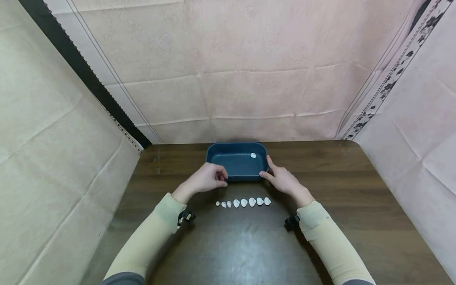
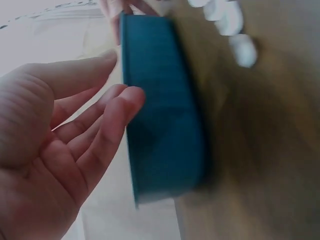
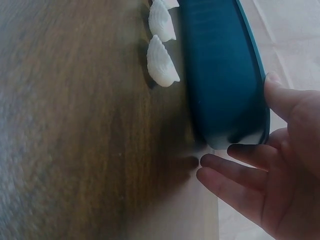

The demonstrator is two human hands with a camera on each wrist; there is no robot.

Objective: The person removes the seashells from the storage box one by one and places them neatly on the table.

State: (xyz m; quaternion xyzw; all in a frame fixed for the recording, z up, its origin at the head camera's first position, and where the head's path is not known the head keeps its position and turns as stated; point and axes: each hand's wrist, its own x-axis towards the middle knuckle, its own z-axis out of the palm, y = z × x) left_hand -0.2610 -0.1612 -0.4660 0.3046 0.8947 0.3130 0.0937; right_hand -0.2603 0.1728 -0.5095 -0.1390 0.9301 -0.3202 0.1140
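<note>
A dark blue rectangular tray point(image 1: 236, 179) stands at the table's far edge. Inside it, toward the back right, lies one small white shell point(image 1: 253, 155). My left hand point(image 1: 209, 177) is by its front left corner, fingers loosely bent and thumb apart from them; nothing shows between them. In the left wrist view the fingertips point(image 2: 132, 97) overlap the tray's wall, and contact is unclear. My right hand point(image 1: 281, 179) holds the front right corner, thumb point(image 3: 274, 85) at the rim and fingers around the outer side. Several white ribbed shells point(image 1: 252, 202) lie in a row before the tray.
The brown wooden table point(image 1: 320, 221) reaches back to a pale cloth wall point(image 1: 249, 95). Cloth also hangs at the left point(image 1: 53, 158) and the right. The shell row runs between my two forearms, smaller shells at its left end.
</note>
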